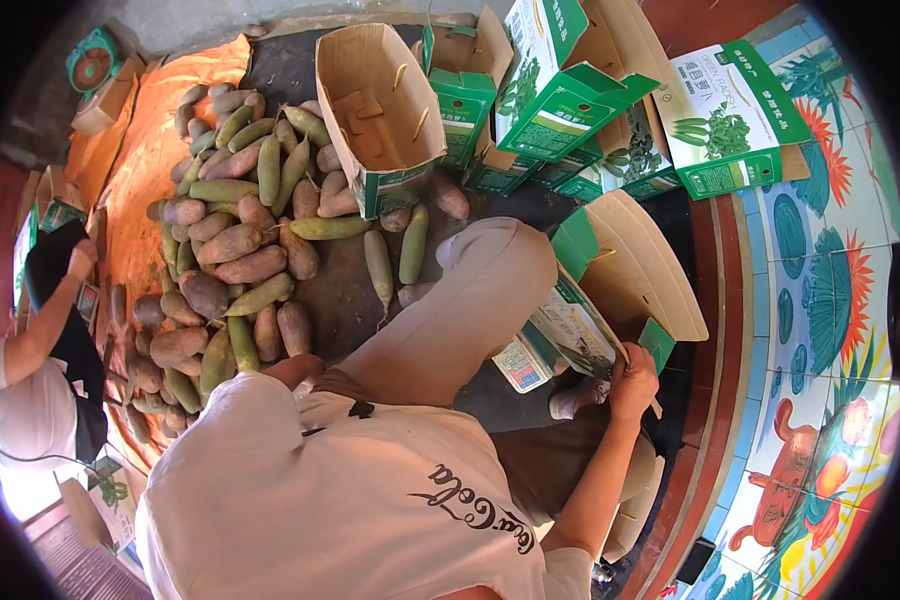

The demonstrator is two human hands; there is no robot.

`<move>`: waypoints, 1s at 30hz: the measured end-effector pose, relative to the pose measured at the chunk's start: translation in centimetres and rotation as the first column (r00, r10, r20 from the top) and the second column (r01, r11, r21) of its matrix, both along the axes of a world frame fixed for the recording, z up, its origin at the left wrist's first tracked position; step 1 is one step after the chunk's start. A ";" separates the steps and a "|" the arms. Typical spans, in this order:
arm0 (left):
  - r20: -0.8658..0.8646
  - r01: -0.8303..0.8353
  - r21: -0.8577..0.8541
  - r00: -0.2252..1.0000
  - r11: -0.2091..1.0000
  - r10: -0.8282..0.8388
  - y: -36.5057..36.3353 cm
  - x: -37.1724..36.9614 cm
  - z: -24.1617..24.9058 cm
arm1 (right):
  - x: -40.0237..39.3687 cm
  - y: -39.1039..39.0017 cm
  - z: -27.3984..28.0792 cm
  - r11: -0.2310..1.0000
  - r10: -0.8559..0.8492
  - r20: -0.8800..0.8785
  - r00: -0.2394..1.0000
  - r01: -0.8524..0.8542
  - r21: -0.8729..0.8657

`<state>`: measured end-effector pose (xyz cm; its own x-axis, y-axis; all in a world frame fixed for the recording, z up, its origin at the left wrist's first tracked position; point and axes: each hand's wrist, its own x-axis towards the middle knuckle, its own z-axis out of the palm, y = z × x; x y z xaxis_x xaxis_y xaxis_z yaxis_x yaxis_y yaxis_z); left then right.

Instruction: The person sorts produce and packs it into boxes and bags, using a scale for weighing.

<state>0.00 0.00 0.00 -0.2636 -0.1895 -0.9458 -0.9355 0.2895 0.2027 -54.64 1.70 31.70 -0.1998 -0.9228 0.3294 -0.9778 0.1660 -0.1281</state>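
My right hand [634,384] grips the near edge of an open green-and-white cardboard box [660,265], its fingers closed around the rim. The box stands beside my bent knee, its flaps spread. Under its left side shows a scale [522,363] with a keypad. My left hand [295,369] is mostly hidden behind my sleeve, low by the edge of a large pile of radishes [255,265]; its fingers cannot be made out. Green radishes and brownish-red root vegetables lie mixed in this pile. Two green radishes [413,245] lie near my knee.
An open box [382,110] stands at the pile's far edge. More green-and-white boxes [735,120] are stacked beyond it. A painted tile wall [830,300] runs along the right. Another person [35,380] works at the left, beside the orange sheet [135,230].
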 end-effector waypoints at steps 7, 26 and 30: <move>0.070 0.265 -0.222 0.964 0.938 -0.256 -1.1 -0.9 6.5 | 0.1 -0.2 -0.4 1.000 0.005 0.016 1.000 -0.005 -0.028; 0.285 0.102 -0.656 0.951 0.748 0.120 -3.9 2.1 5.4 | 0.5 0.0 -0.1 1.000 -0.008 -0.001 1.000 0.008 -0.014; 0.119 -0.054 -0.765 0.968 0.642 0.223 -5.9 3.8 4.7 | 0.2 0.1 -0.5 1.000 -0.020 -0.010 1.000 0.020 -0.002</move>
<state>3.77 -5.89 4.74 -0.0116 -0.8741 -0.4856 -0.9707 0.1264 -0.2043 -54.44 1.75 31.22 -0.2151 -0.9181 0.3328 -0.9755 0.1857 -0.1182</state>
